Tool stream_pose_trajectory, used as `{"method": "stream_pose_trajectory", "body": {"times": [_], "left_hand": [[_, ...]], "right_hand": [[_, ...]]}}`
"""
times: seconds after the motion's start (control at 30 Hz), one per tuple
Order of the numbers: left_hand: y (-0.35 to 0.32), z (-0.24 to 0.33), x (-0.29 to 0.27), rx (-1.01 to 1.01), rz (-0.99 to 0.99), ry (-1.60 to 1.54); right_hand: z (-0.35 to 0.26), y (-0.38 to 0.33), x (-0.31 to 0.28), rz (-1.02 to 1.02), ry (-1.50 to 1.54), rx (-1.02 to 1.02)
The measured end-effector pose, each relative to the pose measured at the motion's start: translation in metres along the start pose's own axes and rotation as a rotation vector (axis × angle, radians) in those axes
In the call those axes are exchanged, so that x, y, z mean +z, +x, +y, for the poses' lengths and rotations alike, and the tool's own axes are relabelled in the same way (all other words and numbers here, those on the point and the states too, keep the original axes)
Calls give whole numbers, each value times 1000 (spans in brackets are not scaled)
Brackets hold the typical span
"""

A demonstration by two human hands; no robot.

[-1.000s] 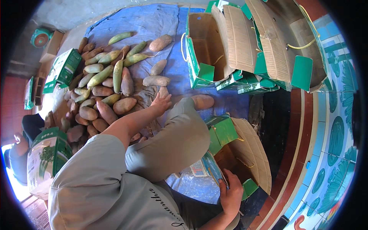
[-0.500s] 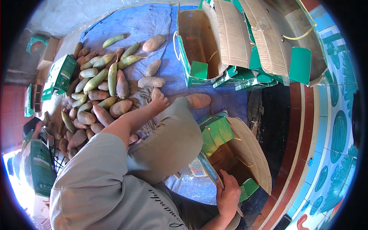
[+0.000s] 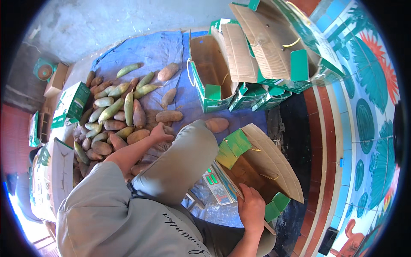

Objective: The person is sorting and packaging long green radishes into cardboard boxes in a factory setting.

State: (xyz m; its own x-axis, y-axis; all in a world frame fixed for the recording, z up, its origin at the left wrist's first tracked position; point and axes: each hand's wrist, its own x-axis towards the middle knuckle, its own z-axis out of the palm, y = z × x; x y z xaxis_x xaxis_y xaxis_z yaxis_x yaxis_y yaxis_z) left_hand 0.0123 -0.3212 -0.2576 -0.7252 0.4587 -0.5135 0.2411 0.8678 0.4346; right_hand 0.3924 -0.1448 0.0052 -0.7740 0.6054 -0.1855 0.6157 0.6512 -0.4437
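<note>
A large heap of long, thick produce, some green and some reddish-brown (image 3: 114,125), lies on the left side of a blue tarp (image 3: 169,47). At its right edge my left hand (image 3: 160,134) reaches down, thumb and fingers curled around a brown tuber-like piece (image 3: 169,129), partly hidden beside my knee. My right hand (image 3: 251,206) grips the near edge of an open green carton (image 3: 236,147), whose brown inside shows. The carton sits tilted on a scale (image 3: 219,188) with a lit green display. My bent knee is between my hands.
Open green cartons (image 3: 209,64) stand at the back right. A small green carton (image 3: 71,105) rests behind the heap, and a large white carton (image 3: 60,171) stands at the left. A fan (image 3: 44,69) is near the far-left wall. Tiled steps (image 3: 314,171) run along the right.
My view has shifted, showing more of the scale. My left hand has drawn slightly left and nearer. The white carton now shows at left, where a green carton and another person's arm were.
</note>
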Motion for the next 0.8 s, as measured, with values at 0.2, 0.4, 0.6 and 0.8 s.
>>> {"method": "stream_pose_trajectory", "body": {"times": [0.2,0.4,0.6,0.8], "left_hand": [[-39,23,-49,-29,178,-439],[-96,117,-124,263,319,-952],[-162,204,-164,625,68,-1148],[-196,264,-138,916,-267,-879]], "right_hand": [[-1,-8,9,71,-21,-79],[-2,-14,12,98,-37,-82],[1,-18,17,107,-47,-116],[8,-14,21,122,-43,-120]]}}
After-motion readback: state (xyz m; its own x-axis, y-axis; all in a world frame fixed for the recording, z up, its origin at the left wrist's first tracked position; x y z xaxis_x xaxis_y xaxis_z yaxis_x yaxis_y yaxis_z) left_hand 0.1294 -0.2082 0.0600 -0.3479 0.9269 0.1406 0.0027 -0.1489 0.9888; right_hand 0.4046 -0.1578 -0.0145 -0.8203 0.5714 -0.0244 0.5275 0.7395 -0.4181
